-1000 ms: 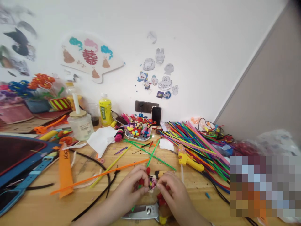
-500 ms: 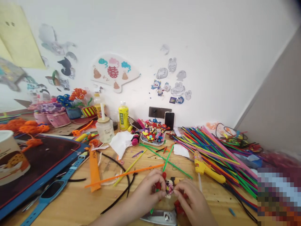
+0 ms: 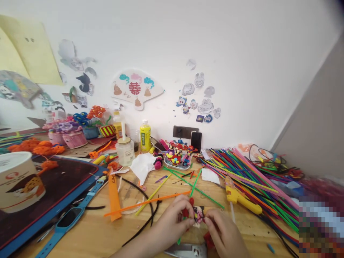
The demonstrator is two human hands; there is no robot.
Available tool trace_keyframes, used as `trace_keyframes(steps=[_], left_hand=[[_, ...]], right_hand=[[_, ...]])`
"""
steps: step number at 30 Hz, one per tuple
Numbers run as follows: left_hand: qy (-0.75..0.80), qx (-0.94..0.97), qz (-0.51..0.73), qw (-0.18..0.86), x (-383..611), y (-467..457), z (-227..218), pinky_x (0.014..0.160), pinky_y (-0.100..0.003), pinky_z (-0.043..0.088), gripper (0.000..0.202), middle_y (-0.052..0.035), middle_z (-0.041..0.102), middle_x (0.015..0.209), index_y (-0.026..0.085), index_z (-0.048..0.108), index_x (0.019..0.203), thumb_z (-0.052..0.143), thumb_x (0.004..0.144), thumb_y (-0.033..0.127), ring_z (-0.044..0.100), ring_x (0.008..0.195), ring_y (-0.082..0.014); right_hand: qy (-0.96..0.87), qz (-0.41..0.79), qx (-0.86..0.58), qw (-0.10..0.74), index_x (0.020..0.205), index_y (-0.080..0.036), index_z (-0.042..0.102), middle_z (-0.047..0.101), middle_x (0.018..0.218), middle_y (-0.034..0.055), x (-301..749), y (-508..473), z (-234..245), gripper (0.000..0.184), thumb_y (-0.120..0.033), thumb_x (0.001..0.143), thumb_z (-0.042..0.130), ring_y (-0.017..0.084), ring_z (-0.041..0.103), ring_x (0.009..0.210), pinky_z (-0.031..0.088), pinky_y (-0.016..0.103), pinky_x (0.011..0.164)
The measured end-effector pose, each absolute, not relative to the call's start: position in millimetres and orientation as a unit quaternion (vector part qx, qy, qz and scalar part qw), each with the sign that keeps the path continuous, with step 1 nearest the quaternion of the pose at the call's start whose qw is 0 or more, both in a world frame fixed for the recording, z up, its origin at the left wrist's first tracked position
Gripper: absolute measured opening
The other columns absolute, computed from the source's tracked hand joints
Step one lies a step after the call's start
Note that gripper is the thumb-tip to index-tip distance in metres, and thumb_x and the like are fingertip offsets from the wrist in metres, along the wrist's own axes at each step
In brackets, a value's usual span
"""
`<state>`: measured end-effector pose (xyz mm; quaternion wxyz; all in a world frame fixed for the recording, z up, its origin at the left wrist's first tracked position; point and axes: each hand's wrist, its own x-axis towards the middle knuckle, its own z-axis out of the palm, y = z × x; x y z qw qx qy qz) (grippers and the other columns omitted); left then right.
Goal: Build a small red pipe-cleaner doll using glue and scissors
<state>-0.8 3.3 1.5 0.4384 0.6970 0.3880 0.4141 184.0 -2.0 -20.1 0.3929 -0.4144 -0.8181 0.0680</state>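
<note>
Camera view turned slightly left since earlier frame. Left hand point(image 3: 172, 224) and right hand point(image 3: 223, 229) stay raised together over table point(image 3: 242, 229), wrists angled inward, fingers closed, pinching small pipe-cleaner figure point(image 3: 199, 215) from both sides. Scissors point(image 3: 185, 251) lie just below hands; glue gun point(image 3: 240, 199) near right hand.

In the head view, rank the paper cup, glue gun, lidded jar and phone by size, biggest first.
Largest: paper cup, though it sits nearer the camera.
Middle: glue gun and lidded jar, too close to rank.
Smallest: phone.
</note>
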Motion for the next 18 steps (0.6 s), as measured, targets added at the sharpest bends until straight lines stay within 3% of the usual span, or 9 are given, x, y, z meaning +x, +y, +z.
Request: trace_keyframes(steps=[18], left_hand=[[0.395, 0.703, 0.392, 0.443, 2.1, 0.0, 6.1, 0.078, -0.025, 0.037, 0.019, -0.0004, 0.049, 0.086, 0.019, 0.052, 0.066, 0.057, 0.066, 0.001, 0.048, 0.087, -0.0157]], right_hand=[[-0.839, 0.063, -0.404, 0.359, 0.077, -0.022, 0.051, 0.059, 0.066, 0.0016, 185.1, -1.8, -21.7, 0.022, -0.023, 0.090, 0.034, 0.016, 0.056, 0.060, 0.043, 0.025, 0.055]])
